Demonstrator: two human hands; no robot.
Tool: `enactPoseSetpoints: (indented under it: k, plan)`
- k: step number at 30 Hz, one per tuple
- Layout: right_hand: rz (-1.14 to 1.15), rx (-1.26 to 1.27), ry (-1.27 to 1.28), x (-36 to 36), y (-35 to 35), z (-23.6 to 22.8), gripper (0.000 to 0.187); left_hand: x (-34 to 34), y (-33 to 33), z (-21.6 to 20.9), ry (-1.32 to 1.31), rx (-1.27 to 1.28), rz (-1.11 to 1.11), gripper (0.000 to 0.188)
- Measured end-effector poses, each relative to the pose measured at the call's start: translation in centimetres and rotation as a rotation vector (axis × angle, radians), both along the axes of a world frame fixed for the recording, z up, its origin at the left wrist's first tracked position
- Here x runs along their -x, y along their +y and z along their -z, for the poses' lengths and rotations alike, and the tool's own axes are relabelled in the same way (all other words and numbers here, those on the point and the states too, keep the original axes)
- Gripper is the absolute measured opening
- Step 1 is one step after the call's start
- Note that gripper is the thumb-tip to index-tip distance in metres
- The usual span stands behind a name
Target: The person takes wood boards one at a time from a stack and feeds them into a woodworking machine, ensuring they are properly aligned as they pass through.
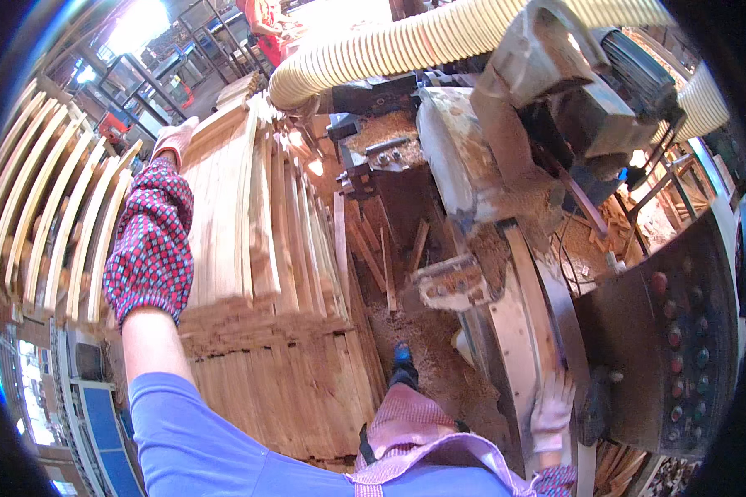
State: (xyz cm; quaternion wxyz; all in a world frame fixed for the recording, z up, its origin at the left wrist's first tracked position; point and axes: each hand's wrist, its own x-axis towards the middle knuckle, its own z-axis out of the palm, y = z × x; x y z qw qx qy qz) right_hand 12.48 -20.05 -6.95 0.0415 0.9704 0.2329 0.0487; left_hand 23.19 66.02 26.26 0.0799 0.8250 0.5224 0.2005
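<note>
Sawdust litters the workshop floor (435, 352). Pale-gloved left hand (176, 142) is at the far end of stacked long, tan wooden planks (215, 224), its grip unclear; the pale-gloved right hand (554, 403) lies open on a dusty grey metal machine (456, 157). Planks look stiff, fairly light, best held by both edges; no writing is legible.

**Matt cloth, bare wood, dusty metal**

My gloves (553, 406) look like matt, rough cloth; my patterned sleeve cover (151, 240) is soft, gathered fabric. The stacked planks (217, 219) are bare wood, smooth-faced and unvarnished. The ribbed hose (389, 50) looks plastic, the machine casing (449, 141) dull, dust-roughened metal, the dark control panel (626, 331) matt.
</note>
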Motion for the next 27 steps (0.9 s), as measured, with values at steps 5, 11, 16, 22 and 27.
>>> enactPoseSetpoints:
  k: [5, 11, 16, 22, 27]
  plan:
    - [-0.014, -0.052, 0.07, -13.9, 9.7, -0.1, 0.054, -3.1, 15.1, 3.7, -0.017, 0.146, -0.128, 0.087]
    - [-0.062, -0.143, -0.002, -19.2, 14.3, -0.3, 0.049, -9.0, 15.3, 9.0, -0.027, 0.239, -0.134, 0.076]
    - [0.038, -0.814, 0.049, -14.5, 18.7, -5.0, 0.037, -3.6, 13.2, 7.8, 0.04, 0.141, -0.131, 0.068]
    - [0.103, -1.104, 0.386, -8.1, 16.2, -5.0, 0.032, 7.3, 3.1, 2.3, -0.172, 0.31, 0.132, 0.059]
    - [-0.06, -1.332, 0.687, -4.1, 15.3, -9.9, 0.033, 18.4, -17.6, -0.5, -0.647, 0.861, 0.493, 0.051]
